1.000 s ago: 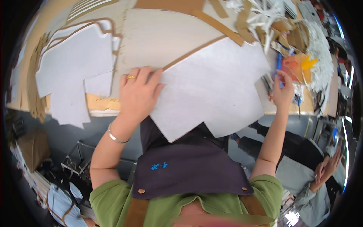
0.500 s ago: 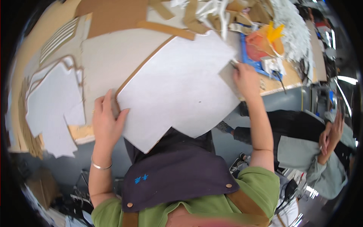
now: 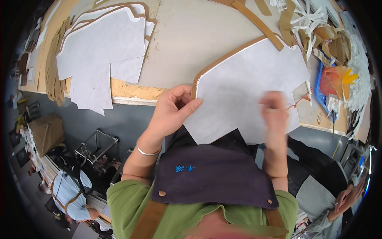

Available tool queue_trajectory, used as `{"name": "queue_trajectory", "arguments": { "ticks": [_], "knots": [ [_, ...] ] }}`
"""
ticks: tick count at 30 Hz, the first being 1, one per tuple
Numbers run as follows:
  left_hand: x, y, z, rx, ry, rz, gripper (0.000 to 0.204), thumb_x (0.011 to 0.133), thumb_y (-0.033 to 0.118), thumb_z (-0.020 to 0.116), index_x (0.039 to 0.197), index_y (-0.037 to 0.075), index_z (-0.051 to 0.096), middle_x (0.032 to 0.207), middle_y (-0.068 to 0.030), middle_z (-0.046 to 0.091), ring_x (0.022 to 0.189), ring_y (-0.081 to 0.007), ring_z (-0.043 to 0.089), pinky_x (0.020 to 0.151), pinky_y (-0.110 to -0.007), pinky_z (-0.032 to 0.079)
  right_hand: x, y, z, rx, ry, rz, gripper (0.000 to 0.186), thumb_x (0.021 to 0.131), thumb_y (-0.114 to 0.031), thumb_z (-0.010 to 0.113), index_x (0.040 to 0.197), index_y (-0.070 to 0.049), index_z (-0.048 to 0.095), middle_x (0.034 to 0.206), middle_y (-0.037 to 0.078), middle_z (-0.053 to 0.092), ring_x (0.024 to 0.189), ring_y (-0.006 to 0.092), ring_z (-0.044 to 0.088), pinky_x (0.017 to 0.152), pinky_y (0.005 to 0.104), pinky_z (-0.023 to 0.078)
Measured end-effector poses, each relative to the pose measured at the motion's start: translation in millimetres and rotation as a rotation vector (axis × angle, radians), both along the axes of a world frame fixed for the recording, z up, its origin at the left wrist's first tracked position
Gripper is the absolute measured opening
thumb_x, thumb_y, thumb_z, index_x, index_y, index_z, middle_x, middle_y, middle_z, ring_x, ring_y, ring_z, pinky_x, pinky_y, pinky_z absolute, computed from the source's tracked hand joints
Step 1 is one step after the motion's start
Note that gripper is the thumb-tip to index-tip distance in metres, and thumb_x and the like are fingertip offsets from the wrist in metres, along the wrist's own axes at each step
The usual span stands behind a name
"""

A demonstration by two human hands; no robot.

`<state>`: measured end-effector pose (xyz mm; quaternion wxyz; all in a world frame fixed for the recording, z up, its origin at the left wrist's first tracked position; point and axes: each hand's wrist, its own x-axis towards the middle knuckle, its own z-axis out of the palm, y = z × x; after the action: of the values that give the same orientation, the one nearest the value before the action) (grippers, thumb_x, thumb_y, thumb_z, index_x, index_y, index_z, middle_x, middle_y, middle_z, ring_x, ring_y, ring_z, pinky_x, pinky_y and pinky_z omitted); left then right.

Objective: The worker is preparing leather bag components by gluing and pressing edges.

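**Head cam check: LH pinching the white panel, RH a blur**

OK so from my end of the feed, the white panel (image 3: 238,87) w/ brown edging (image 3: 227,58) is lying at the front of the worktable (image 3: 171,40), its near part hanging over the edge toward the dark apron (image 3: 215,175). Left hand (image 3: 174,108) has the panel's left corner: thumb on top, other fingers curled in at the brown edge. Right hand (image 3: 274,109) is over the panel's right half, fingers bent but v. blurred, so tbh can't tell if they're gripping anything. Thin reddish strand (image 3: 297,103) right beside it, dunno what it is.

Loose brown strip (image 3: 258,24) lies across the panel's far edge. Stacked white panels (image 3: 107,40) over on the L, blue tray (image 3: 319,85) on the R.
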<state>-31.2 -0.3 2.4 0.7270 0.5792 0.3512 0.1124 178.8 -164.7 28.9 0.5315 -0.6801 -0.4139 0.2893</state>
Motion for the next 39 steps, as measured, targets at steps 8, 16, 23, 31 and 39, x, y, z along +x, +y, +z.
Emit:
{"name": "queue_trajectory", "arguments": {
  "ticks": [8,16,23,31,39],
  "knots": [
    [1.6,-8.6,-13.2,-0.124,-0.189,0.255,0.022,0.094,0.008,0.068,0.115,0.0,0.065,0.082,0.0048,0.062,0.071,-0.0013,0.051,0.064,-0.019,0.043,-48.6,66.3,-47.3,0.133,-0.443,0.092,0.028,0.084,-0.02,0.075,0.107,-0.009,0.064,0.084,0.004,0.066,0.06,0.0231,0.062,0.05,0.0314,0.048],
    [0.4,-6.4,-10.8,-0.228,-0.205,0.246,0.021,0.094,0.007,0.067,0.114,-0.001,0.066,0.087,0.0038,0.063,0.075,-0.0025,0.053,0.069,-0.019,0.045,-44.9,67.4,-57.6,0.21,-0.649,0.057,0.026,0.08,-0.025,0.078,0.099,-0.011,0.068,0.079,0.003,0.065,0.058,0.0193,0.06,0.048,0.0303,0.046],
    [-3.0,-4.1,-15.1,-0.263,-0.243,0.223,0.023,0.093,0.007,0.069,0.115,0.0,0.067,0.088,0.0039,0.065,0.076,-0.0026,0.055,0.069,-0.02,0.047,-43.2,67.0,-49.9,0.168,-0.674,0.102,0.025,0.078,-0.013,0.08,0.099,-0.006,0.067,0.08,0.007,0.067,0.061,0.0206,0.064,0.051,0.0292,0.048],
    [-2.9,-5.1,-19.9,-0.244,-0.269,0.225,0.021,0.092,0.004,0.07,0.112,0.001,0.068,0.087,0.0033,0.065,0.075,-0.0032,0.056,0.068,-0.02,0.048,-45.3,72.1,-48.8,0.172,-0.674,0.076,0.023,0.079,-0.023,0.078,0.095,-0.011,0.067,0.075,0.003,0.064,0.055,0.0196,0.059,0.047,0.0307,0.044],
    [-0.5,-8.7,-22.4,-0.235,-0.329,0.261,0.018,0.092,0.003,0.07,0.11,0.001,0.069,0.089,0.0027,0.066,0.077,-0.0039,0.058,0.068,-0.02,0.049,-50.0,72.3,-44.3,0.142,-0.585,0.067,0.022,0.08,-0.02,0.078,0.093,-0.009,0.064,0.076,0.003,0.067,0.053,0.0191,0.06,0.046,0.0303,0.044]
  ]
}}
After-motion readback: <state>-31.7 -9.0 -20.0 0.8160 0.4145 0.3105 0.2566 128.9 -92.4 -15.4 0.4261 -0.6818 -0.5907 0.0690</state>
